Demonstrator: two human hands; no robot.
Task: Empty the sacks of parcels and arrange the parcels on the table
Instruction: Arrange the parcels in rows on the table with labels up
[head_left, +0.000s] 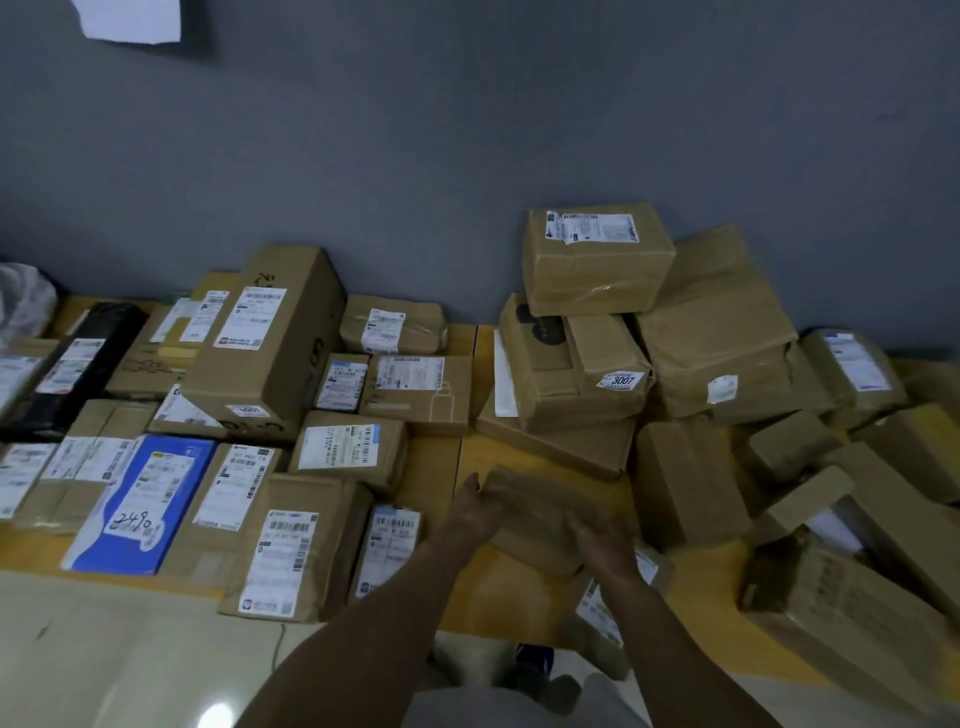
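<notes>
Now, both hands are on one parcel (540, 499). My left hand (475, 512) wraps its left end, thumb up along the edge. My right hand (605, 543) clamps the near right corner, fingers curled round it as far as the blur lets me read. The parcel is flat, brown and taped, with no label on the face I see. It sits low over the bare yellow strip of the table (436, 467); whether its underside touches the top I cannot tell. Handling, my guess: light for its spread, since two hands manage it at the ends without strain showing. The wrap looks soft and creased rather than rigid, so it may sag in the middle if carried by one end. The tape is glossy and could be slick, so I take the edges and corners, palms under, not a pinch on the flat face. Just below my right wrist another parcel with a white label (597, 608) hangs at the table's near edge. To my left the sorted rows lie label-up, a blue packet (140, 499) and a tall box (270, 338) among them. To my right is the loose heap, the box marked 3007 (576, 364) with one more box (597, 257) stacked on it, others tipped and leaning. No sack shows plainly.
</notes>
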